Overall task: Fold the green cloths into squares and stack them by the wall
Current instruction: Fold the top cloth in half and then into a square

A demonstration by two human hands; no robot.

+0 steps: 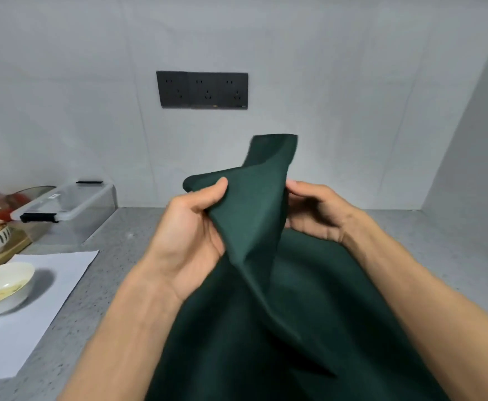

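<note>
Both hands hold the green cloth [266, 285] raised over the grey worktop [121, 241], near the middle of the scene. The left hand [188, 235] has its grip closed on a fold, thumb on top. The right hand [318, 212] pinches the cloth's right side. The rest of the cloth hangs down toward the near edge. A white bowl [2, 282] sits on paper [34, 314] at the left.
</note>
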